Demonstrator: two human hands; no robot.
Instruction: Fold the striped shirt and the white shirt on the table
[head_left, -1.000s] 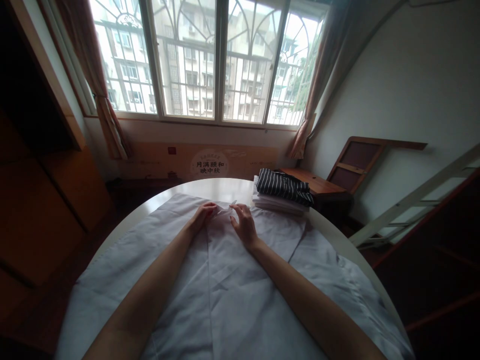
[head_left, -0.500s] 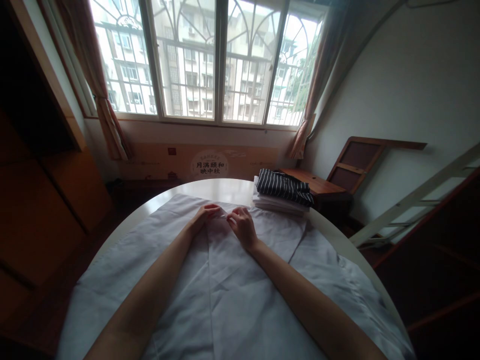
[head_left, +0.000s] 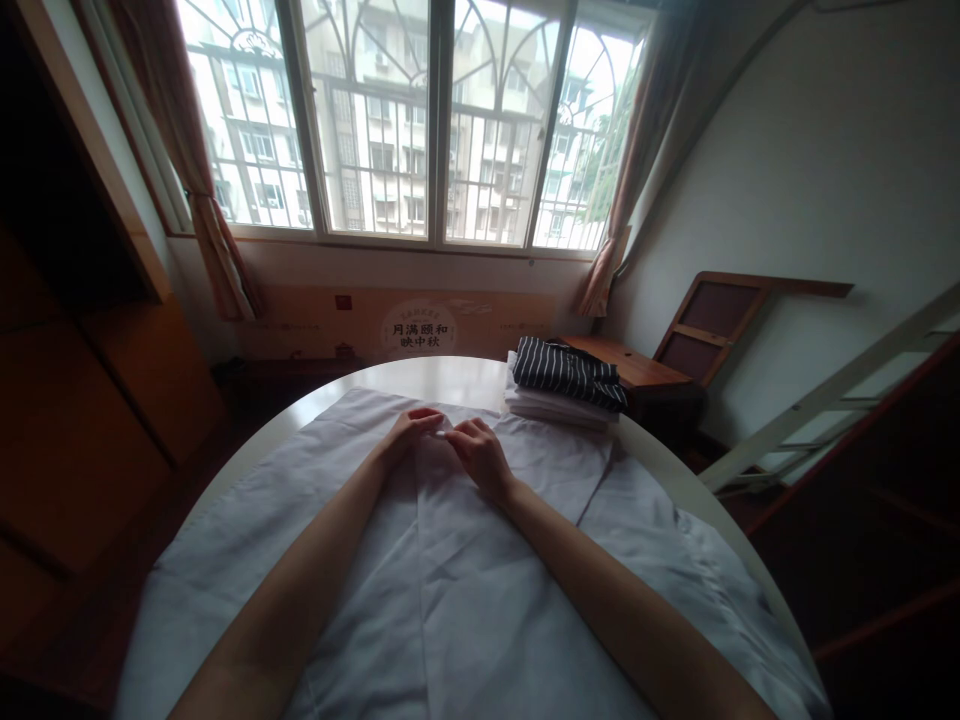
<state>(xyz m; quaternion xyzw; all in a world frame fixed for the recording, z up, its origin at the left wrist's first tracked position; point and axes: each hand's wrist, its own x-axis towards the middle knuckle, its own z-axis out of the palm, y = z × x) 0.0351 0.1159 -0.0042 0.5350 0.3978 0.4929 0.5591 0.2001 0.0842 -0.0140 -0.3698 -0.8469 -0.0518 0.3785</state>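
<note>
A large white coat (head_left: 480, 600) lies spread out, with a long seam running down its middle and some wrinkles. At its far edge, my left hand (head_left: 415, 424) has its fingers closed on the cloth near that seam. My right hand (head_left: 480, 452) sits just to the right, thumb and fingers pinched on the same bit of edge. Between the fingertips a small fold of white fabric shows. Whether a button is in the pinch is too small to tell.
Beneath the coat is a round white table (head_left: 442, 371). Folded white clothes (head_left: 559, 408) with a black-and-white striped cloth (head_left: 566, 370) on top are stacked at its far right. Beyond stand a wooden chair (head_left: 694, 320), a pale ladder (head_left: 810, 410) and a barred window (head_left: 439, 130).
My right hand has shifted slightly left, bringing its fingertips closer to my left hand's. The left hand has barely moved, and the coat lies the same.
</note>
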